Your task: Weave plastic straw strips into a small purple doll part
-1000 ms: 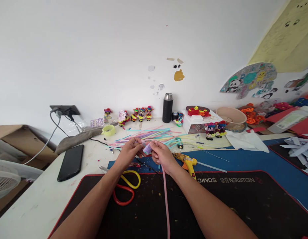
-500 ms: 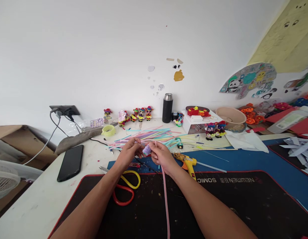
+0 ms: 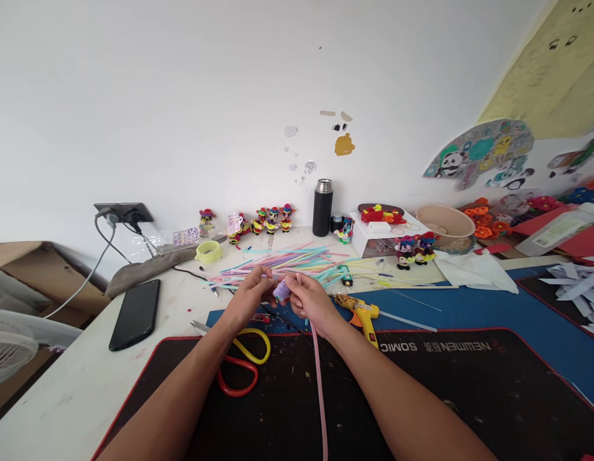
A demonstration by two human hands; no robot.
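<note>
Purple coil (image 3: 281, 291): pinched by right hand (image 3: 312, 306); winding, presumably.
Left hand (image 3: 250, 296): beside coil, fingers curled, grip unclear.
Pink strip (image 3: 319, 384): nearside of coil; next likely needs tension.

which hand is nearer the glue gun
Right. The right hand is just to the left of the glue gun; the left hand is farther left, on the right hand's far side from it.

Two brand names on a black desk mat (image 3: 287, 416)
"SOMIC" (image 3: 399, 347) and "NEWMEN" (image 3: 464, 347) stand upside down along the mat's far edge; small characters (image 3: 432, 347) between them, and the label (image 3: 556, 234) on a translucent plastic container (image 3: 528, 247), are too small to read.
</note>
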